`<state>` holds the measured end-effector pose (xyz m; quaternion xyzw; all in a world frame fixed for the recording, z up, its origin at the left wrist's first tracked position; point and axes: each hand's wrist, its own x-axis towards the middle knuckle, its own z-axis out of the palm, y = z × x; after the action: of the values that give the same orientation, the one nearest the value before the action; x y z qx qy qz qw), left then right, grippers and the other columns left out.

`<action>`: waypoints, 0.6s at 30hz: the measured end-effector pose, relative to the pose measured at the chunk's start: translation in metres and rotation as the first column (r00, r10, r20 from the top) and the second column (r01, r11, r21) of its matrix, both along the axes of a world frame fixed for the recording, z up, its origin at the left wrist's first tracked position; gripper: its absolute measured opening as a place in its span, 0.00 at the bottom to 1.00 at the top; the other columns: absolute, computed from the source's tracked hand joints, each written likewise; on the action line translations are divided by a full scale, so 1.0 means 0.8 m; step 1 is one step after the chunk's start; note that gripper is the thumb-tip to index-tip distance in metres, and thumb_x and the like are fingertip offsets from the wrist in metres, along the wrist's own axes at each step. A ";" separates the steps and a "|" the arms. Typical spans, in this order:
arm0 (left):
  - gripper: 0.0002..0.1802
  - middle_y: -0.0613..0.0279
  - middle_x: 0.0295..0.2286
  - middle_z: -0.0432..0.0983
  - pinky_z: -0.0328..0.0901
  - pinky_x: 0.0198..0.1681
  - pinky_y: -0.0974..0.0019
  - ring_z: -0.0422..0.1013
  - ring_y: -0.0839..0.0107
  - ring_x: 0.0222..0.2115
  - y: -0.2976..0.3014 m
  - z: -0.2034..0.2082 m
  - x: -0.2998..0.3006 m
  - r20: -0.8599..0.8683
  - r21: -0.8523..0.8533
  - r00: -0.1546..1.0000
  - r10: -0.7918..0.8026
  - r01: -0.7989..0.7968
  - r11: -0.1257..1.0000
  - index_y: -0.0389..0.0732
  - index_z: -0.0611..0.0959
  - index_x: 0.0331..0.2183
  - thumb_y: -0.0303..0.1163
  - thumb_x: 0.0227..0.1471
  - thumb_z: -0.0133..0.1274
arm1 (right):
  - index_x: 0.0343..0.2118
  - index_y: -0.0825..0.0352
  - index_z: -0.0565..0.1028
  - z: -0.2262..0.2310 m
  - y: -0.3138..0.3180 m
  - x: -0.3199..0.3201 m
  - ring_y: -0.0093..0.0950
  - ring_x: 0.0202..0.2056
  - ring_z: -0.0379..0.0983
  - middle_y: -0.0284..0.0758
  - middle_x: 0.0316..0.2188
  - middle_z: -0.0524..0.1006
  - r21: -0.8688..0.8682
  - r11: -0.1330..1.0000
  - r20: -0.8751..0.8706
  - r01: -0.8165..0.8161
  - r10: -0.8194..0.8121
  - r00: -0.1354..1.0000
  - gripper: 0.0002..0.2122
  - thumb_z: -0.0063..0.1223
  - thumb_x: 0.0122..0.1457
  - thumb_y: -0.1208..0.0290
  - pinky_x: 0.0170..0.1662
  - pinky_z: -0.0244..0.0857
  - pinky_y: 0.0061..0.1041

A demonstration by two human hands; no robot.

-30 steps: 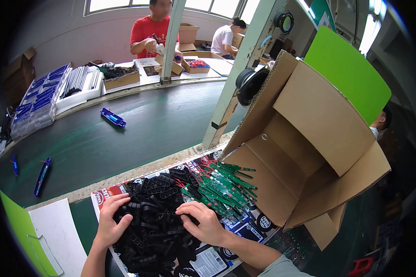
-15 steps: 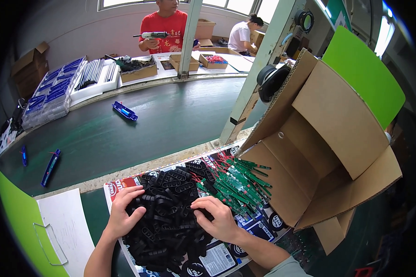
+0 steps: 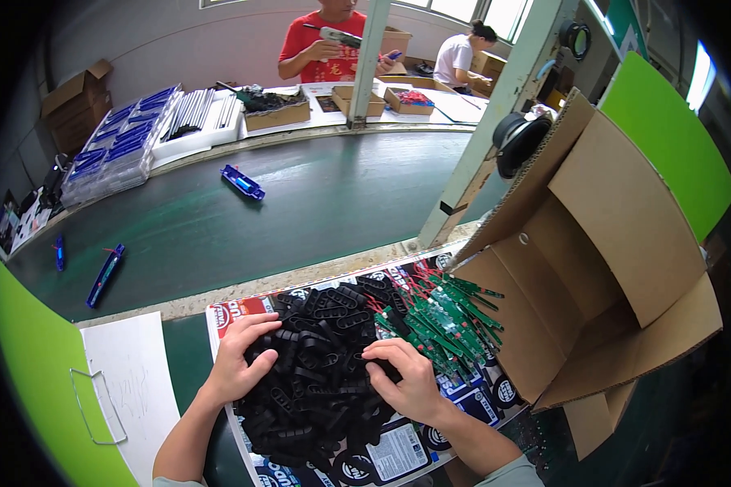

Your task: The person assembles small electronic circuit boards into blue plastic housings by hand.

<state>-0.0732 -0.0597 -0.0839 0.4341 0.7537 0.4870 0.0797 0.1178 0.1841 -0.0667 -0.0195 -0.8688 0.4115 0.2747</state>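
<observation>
Left hand (image 3: 240,364) and right hand (image 3: 406,380): we've got both spread flat, gripping nothing, on the pile of black plastic parts (image 3: 321,369), beside the green circuit boards (image 3: 443,321).
</observation>
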 end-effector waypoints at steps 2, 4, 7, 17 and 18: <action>0.26 0.49 0.56 0.76 0.59 0.65 0.50 0.70 0.51 0.58 0.000 0.002 0.001 0.002 0.011 1.000 -0.011 0.011 1.000 0.35 0.83 0.51 0.35 0.51 0.58 | 0.39 0.70 0.81 0.002 0.000 0.000 0.36 0.41 0.82 0.41 0.40 0.82 -0.004 1.000 0.000 -0.014 0.014 1.000 0.09 0.62 0.55 0.83 0.45 0.75 0.31; 0.26 0.49 0.56 0.76 0.59 0.65 0.50 0.70 0.51 0.58 -0.002 0.002 0.000 -0.002 0.003 1.000 -0.004 0.004 1.000 0.35 0.83 0.51 0.35 0.51 0.58 | 0.39 0.70 0.80 0.002 -0.001 0.000 0.36 0.41 0.82 0.40 0.40 0.82 0.000 1.000 0.006 -0.011 0.011 1.000 0.09 0.62 0.54 0.84 0.45 0.75 0.31; 0.25 0.48 0.56 0.76 0.59 0.65 0.50 0.70 0.51 0.58 -0.002 0.005 0.000 -0.009 -0.003 1.000 -0.003 0.003 1.000 0.35 0.83 0.51 0.35 0.52 0.56 | 0.39 0.70 0.80 0.004 -0.001 0.000 0.36 0.41 0.81 0.40 0.40 0.82 0.010 1.000 0.010 -0.007 0.007 1.000 0.09 0.62 0.54 0.84 0.45 0.75 0.31; 0.23 0.48 0.55 0.77 0.61 0.64 0.51 0.70 0.51 0.58 -0.001 0.000 0.001 -0.010 0.011 1.000 -0.011 0.011 1.000 0.35 0.83 0.50 0.37 0.56 0.56 | 0.40 0.69 0.80 -0.001 -0.002 0.002 0.38 0.40 0.80 0.39 0.39 0.82 -0.007 1.000 0.000 -0.010 0.010 1.000 0.09 0.62 0.55 0.81 0.44 0.72 0.33; 0.23 0.48 0.55 0.77 0.61 0.64 0.51 0.70 0.51 0.58 -0.001 0.001 0.002 -0.002 0.011 1.000 -0.010 0.010 1.000 0.35 0.83 0.50 0.37 0.56 0.56 | 0.40 0.69 0.80 -0.001 -0.002 0.002 0.38 0.40 0.80 0.39 0.39 0.82 -0.008 1.000 0.006 -0.003 0.003 1.000 0.09 0.62 0.55 0.81 0.44 0.72 0.33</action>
<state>-0.0720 -0.0603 -0.0834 0.4388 0.7488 0.4904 0.0790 0.1198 0.1827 -0.0673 -0.0206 -0.8680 0.4153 0.2715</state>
